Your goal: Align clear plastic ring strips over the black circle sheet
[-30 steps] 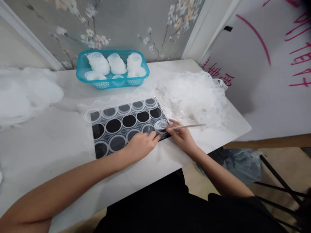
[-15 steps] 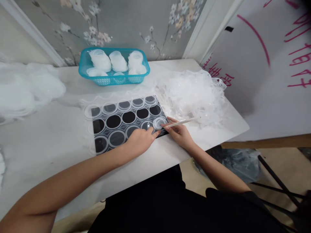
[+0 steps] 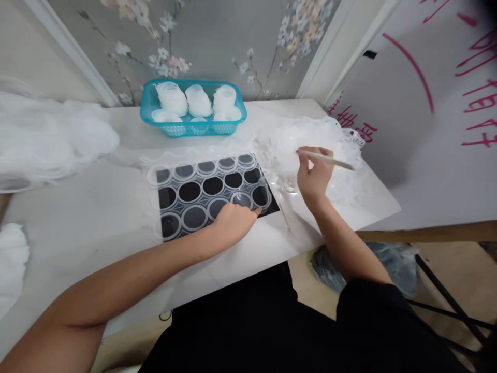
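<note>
On the table lies a black board (image 3: 274, 205) under a translucent sheet (image 3: 182, 208) patterned with rows of ovals; several ovals look black, others greyish. My left hand (image 3: 236, 224) rests at the sheet's near right part, index finger stretched out and touching beside the corner oval, nothing visible in its grasp. Raised over the clear plastic scraps (image 3: 277, 140), my right hand (image 3: 315, 178) is closed on a slim white stick-like tool (image 3: 338, 161), which points off to the right. Whether its fingertips also pinch a small piece I cannot make out.
A turquoise basket (image 3: 194, 129) with stacks of whitish oval discs (image 3: 199, 101) stands at the back. Heaped translucent sheets (image 3: 50, 140) lie at the left. A thin clear strip (image 3: 285, 212) lies right of the board. A whiteboard (image 3: 388, 171) rises at the right.
My right hand has moved up and right, from the sheet's corner to the scraps, with the tool. The whitish ringed piece over the corner oval is gone, showing black. My left hand stays by the corner.
</note>
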A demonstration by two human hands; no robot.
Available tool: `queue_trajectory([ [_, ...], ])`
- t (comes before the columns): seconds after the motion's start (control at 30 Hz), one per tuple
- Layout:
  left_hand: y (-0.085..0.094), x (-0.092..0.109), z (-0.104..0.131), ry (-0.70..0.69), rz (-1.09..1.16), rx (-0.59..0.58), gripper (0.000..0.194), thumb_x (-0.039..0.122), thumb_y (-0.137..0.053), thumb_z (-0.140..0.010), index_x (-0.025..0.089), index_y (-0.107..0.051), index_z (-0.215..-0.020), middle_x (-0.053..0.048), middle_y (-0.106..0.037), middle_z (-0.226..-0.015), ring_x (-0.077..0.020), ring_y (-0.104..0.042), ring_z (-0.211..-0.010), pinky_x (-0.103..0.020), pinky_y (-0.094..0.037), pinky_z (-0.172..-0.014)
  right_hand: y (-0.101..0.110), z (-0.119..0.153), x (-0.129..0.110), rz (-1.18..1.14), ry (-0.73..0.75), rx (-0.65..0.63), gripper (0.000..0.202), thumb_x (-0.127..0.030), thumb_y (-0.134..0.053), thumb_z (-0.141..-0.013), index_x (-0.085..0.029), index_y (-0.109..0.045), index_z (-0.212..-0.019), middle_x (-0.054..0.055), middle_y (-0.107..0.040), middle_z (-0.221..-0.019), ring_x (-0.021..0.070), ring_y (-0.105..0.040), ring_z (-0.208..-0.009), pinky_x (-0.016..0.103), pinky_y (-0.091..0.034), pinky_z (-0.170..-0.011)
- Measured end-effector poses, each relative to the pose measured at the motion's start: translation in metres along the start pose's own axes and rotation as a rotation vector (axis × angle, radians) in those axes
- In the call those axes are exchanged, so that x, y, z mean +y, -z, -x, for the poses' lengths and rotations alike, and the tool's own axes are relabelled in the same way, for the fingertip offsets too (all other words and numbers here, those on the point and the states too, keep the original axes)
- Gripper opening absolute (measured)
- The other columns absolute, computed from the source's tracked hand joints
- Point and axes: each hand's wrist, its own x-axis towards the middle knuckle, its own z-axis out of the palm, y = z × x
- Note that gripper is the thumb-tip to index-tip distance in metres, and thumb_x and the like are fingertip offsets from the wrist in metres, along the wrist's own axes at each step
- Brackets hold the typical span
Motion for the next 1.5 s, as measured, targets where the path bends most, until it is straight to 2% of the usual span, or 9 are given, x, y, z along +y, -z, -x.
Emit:
queue_trajectory([
  [0.07, 0.0, 0.001, 0.013, 0.017, 0.017, 0.064, 0.047, 0.02, -0.045, -0.09, 0.024, -0.044, -0.137, -0.007, -0.071, -0.081, -0.0247, -0.067, -0.065, -0.029, -0.035, -0.048, 0.002, 0.002, -0.015, -0.122, 0.017, -0.037, 0.027, -0.027, -0.04, -0.094, -0.021, -0.065, -0.102, 0.011, -0.064, -0.107, 0.0297, -0.051, -0.114, 0.053, -0.04, -0.095],
  [0.2, -0.008, -0.002, 0.043, 0.138, 0.03, 0.07, 0.051, 0.05, -0.039, -0.092, 0.022, -0.05, -0.133, -0.01, -0.072, -0.089, -0.0279, -0.067, -0.068, -0.031, -0.036, -0.049, 0.002, 0.048, -0.056, -0.497, 0.172, -0.389, 0.021, -0.029, -0.048, -0.091, -0.025, -0.068, -0.094, 0.004, -0.071, -0.097, 0.0253, -0.053, -0.116, 0.044, -0.045, -0.097],
  [0.33, -0.018, -0.008, 0.055, 0.165, 0.03, 0.007, 0.058, 0.059, -0.034, -0.09, 0.025, -0.046, -0.136, -0.01, -0.073, -0.088, -0.0291, -0.068, -0.068, -0.031, -0.036, -0.049, -0.004, 0.076, -0.069, -0.662, 0.08, -0.529, 0.02, -0.03, -0.052, -0.091, -0.025, -0.07, -0.093, 0.0, -0.073, -0.099, 0.0242, -0.049, -0.123, 0.043, -0.043, -0.101],
  [0.57, -0.015, -0.013, 0.051, 0.148, 0.059, -0.014, 0.063, 0.066, -0.032, -0.087, 0.027, -0.048, -0.134, -0.009, -0.072, -0.08, -0.0299, -0.067, -0.07, -0.029, -0.035, -0.051, -0.007, 0.071, -0.066, -0.667, 0.037, -0.53, 0.02, -0.03, -0.051, -0.091, -0.026, -0.071, -0.092, 0.0, -0.073, -0.097, 0.0234, -0.05, -0.123, 0.043, -0.043, -0.102],
  [0.77, -0.007, -0.018, 0.047, 0.126, 0.14, -0.056, 0.063, 0.069, -0.028, -0.086, 0.029, -0.056, -0.125, -0.009, -0.071, -0.075, -0.0293, -0.066, -0.072, -0.029, -0.033, -0.051, -0.003, 0.08, -0.07, -0.465, 0.153, -0.46, 0.018, -0.028, -0.053, -0.089, -0.027, -0.07, -0.095, 0.0, -0.072, -0.104, 0.0272, -0.049, -0.124, 0.048, -0.04, -0.101],
  [0.87, -0.006, -0.02, 0.045, 0.133, 0.164, -0.071, 0.064, 0.071, -0.027, -0.085, 0.03, -0.058, -0.124, -0.009, -0.07, -0.075, -0.0289, -0.066, -0.074, -0.029, -0.034, -0.053, -0.003, 0.08, -0.069, -0.485, 0.15, -0.473, 0.019, -0.028, -0.051, -0.09, -0.027, -0.07, -0.095, 0.001, -0.072, -0.104, 0.0261, -0.049, -0.125, 0.047, -0.04, -0.101],
  [1.3, -0.005, -0.023, 0.044, 0.113, 0.233, -0.038, 0.055, 0.061, -0.034, -0.088, 0.028, -0.059, -0.124, -0.008, -0.068, -0.072, -0.0252, -0.064, -0.071, -0.029, -0.037, -0.057, -0.006, 0.077, -0.066, -0.665, -0.002, -0.521, 0.023, -0.033, -0.051, -0.091, -0.024, -0.072, -0.088, 0.003, -0.074, -0.096, 0.0252, -0.049, -0.126, 0.045, -0.043, -0.102],
  [1.43, -0.008, -0.023, 0.044, 0.119, 0.236, -0.022, 0.052, 0.059, -0.036, -0.089, 0.028, -0.059, -0.124, -0.008, -0.069, -0.075, -0.0251, -0.064, -0.072, -0.029, -0.038, -0.059, -0.005, 0.076, -0.065, -0.609, 0.029, -0.536, 0.023, -0.033, -0.049, -0.092, -0.025, -0.071, -0.091, 0.003, -0.073, -0.098, 0.0253, -0.049, -0.126, 0.045, -0.045, -0.1],
  [1.5, -0.008, -0.023, 0.045, 0.121, 0.247, -0.023, 0.05, 0.058, -0.037, -0.089, 0.028, -0.06, -0.121, -0.008, -0.069, -0.075, -0.0252, -0.064, -0.073, -0.03, -0.039, -0.059, -0.003, 0.08, -0.066, -0.506, 0.11, -0.512, 0.021, -0.031, -0.049, -0.091, -0.027, -0.069, -0.095, 0.002, -0.072, -0.103, 0.0256, -0.048, -0.127, 0.046, -0.043, -0.1],
])
